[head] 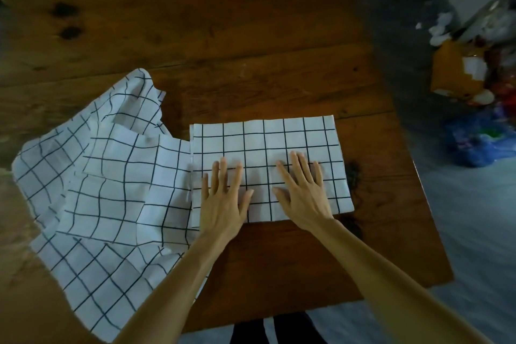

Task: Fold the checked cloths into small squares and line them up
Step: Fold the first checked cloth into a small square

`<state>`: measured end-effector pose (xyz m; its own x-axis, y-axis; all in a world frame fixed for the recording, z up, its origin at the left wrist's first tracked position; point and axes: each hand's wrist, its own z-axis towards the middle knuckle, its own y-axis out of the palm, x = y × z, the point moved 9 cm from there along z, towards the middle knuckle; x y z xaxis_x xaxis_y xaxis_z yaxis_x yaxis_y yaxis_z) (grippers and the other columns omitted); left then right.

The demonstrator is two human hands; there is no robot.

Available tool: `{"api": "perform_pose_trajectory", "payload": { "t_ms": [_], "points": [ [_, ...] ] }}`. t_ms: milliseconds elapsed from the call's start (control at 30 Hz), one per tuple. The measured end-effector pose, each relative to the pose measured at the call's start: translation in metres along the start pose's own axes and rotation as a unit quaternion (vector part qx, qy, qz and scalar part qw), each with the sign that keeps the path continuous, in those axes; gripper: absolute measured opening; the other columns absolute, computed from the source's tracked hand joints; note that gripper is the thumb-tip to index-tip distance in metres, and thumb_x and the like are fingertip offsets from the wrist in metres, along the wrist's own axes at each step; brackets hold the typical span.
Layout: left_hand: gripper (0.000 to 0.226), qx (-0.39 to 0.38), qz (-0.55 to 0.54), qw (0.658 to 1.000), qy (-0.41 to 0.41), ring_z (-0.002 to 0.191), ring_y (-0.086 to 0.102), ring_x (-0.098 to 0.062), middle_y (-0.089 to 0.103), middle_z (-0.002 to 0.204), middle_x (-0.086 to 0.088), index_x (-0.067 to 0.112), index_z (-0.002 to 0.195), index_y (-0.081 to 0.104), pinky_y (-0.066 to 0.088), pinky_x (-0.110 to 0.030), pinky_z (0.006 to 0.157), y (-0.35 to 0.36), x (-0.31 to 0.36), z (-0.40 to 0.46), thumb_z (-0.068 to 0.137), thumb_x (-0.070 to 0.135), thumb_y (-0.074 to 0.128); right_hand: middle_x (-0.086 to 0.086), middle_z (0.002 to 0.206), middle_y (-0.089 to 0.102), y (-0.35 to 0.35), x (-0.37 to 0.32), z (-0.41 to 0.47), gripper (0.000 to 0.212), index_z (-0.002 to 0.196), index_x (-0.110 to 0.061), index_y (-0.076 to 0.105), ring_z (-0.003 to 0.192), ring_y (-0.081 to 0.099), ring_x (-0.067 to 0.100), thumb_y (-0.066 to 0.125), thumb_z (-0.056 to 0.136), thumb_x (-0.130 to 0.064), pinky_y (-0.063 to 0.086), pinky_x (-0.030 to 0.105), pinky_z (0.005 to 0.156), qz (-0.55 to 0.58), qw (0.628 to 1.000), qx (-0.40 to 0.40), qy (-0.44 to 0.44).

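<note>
Left hand (pixel 223 198) and right hand (pixel 303 193) flat, fingers spread, pressing folded white black-checked cloth rectangle (pixel 268 142), brown wooden table (pixel 223 36), rumpled checked cloths (pixel 97 176) touching its left edge

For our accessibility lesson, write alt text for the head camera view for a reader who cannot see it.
Both hands, left hand and right hand, press flat on a folded checked cloth on a wooden table. A pile of unfolded checked cloths lies rumpled beside it on the left.
</note>
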<state>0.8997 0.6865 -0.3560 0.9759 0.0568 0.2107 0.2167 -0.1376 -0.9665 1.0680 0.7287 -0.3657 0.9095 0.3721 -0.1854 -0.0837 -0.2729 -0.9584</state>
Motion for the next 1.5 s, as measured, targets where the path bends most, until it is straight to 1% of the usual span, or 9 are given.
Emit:
{"api": "perform_pose_trajectory", "payload": {
  "t_ms": [233, 400, 667, 867, 967, 1067, 1233, 1367, 1500],
  "points": [
    [0.066, -0.005, -0.001, 0.999, -0.044, 0.147, 0.003, -0.03, 0.009, 0.159, -0.015, 0.023, 0.152, 0.017, 0.012, -0.049, 0.118, 0.007, -0.014, -0.004, 0.096, 0.058, 0.018, 0.012, 0.161, -0.002, 0.004, 0.004, 0.0, 0.067, 0.153, -0.028, 0.007, 0.149, -0.006, 0.03, 0.006, 0.096, -0.063, -0.004, 0.051, 0.118, -0.015, 1.0, -0.011, 0.005],
    [0.068, -0.001, -0.006, 0.998, -0.069, 0.147, 0.0, -0.028, 0.006, 0.159, -0.014, 0.022, 0.152, 0.018, 0.007, -0.047, 0.118, 0.005, -0.017, -0.008, 0.095, 0.059, 0.017, 0.012, 0.16, -0.005, 0.004, 0.002, 0.0, 0.069, 0.154, -0.027, 0.006, 0.148, -0.005, 0.03, 0.006, 0.096, -0.064, -0.007, 0.05, 0.118, -0.016, 1.0, -0.006, -0.001],
    [0.07, 0.0, -0.017, 0.996, -0.084, 0.147, -0.003, -0.028, 0.005, 0.159, -0.016, 0.02, 0.152, 0.018, 0.004, -0.046, 0.118, 0.006, -0.022, -0.015, 0.095, 0.061, 0.015, 0.014, 0.161, 0.007, 0.002, 0.003, 0.002, 0.069, 0.154, -0.025, 0.015, 0.149, 0.001, 0.03, 0.012, 0.096, -0.063, 0.005, 0.054, 0.119, 0.004, 1.0, 0.001, 0.003],
    [0.07, 0.007, -0.012, 0.996, -0.084, 0.147, -0.002, -0.029, 0.008, 0.159, -0.016, 0.019, 0.15, 0.022, 0.005, -0.05, 0.118, 0.002, -0.02, -0.015, 0.094, 0.06, 0.018, 0.013, 0.161, 0.003, 0.003, 0.002, 0.001, 0.068, 0.154, -0.027, 0.01, 0.149, -0.002, 0.029, 0.011, 0.096, -0.063, -0.001, 0.052, 0.118, -0.01, 1.0, -0.006, 0.006],
    [0.066, 0.019, -0.01, 0.999, -0.028, 0.147, 0.0, -0.029, 0.007, 0.159, -0.016, 0.019, 0.151, 0.02, 0.005, -0.05, 0.117, 0.0, 0.002, -0.008, 0.096, 0.055, 0.023, 0.014, 0.161, 0.006, 0.003, 0.003, 0.0, 0.068, 0.154, -0.025, 0.015, 0.149, 0.002, 0.031, 0.012, 0.097, -0.061, 0.004, 0.055, 0.118, -0.016, 1.0, 0.0, 0.01],
    [0.066, 0.003, 0.001, 1.0, 0.028, 0.147, 0.0, -0.03, 0.003, 0.159, -0.015, 0.022, 0.152, 0.014, 0.005, -0.048, 0.117, 0.009, 0.026, 0.003, 0.097, 0.054, 0.026, 0.014, 0.161, 0.006, 0.005, 0.002, 0.0, 0.068, 0.154, -0.025, 0.015, 0.149, 0.001, 0.031, 0.011, 0.097, -0.061, 0.001, 0.053, 0.117, -0.022, 1.0, -0.002, 0.006],
    [0.068, -0.011, 0.017, 1.0, -0.018, 0.147, -0.006, -0.026, -0.001, 0.159, -0.012, 0.025, 0.152, 0.011, 0.0, -0.044, 0.119, 0.017, 0.011, -0.001, 0.096, 0.06, 0.024, 0.013, 0.161, 0.004, 0.002, 0.015, -0.006, 0.068, 0.154, -0.026, 0.013, 0.149, -0.001, 0.03, 0.01, 0.096, -0.063, 0.002, 0.05, 0.119, -0.013, 0.999, 0.003, 0.036],
    [0.071, -0.011, 0.009, 0.999, -0.036, 0.147, -0.011, -0.025, -0.008, 0.16, -0.01, 0.024, 0.153, 0.008, -0.003, -0.044, 0.119, 0.016, -0.004, -0.008, 0.095, 0.062, 0.02, 0.012, 0.161, -0.004, 0.002, 0.031, -0.014, 0.069, 0.154, -0.027, 0.003, 0.149, -0.007, 0.03, 0.006, 0.096, -0.065, 0.004, 0.05, 0.121, -0.01, 0.998, -0.01, 0.054],
    [0.072, -0.014, 0.019, 0.999, -0.039, 0.147, -0.012, -0.026, -0.007, 0.16, -0.011, 0.023, 0.153, 0.007, -0.002, -0.047, 0.119, 0.014, -0.006, -0.008, 0.094, 0.063, 0.018, 0.014, 0.161, 0.0, -0.001, 0.03, -0.015, 0.072, 0.155, -0.023, 0.009, 0.149, -0.004, 0.031, 0.009, 0.095, -0.065, 0.008, 0.053, 0.12, -0.013, 0.998, -0.014, 0.052]
  ]
}}
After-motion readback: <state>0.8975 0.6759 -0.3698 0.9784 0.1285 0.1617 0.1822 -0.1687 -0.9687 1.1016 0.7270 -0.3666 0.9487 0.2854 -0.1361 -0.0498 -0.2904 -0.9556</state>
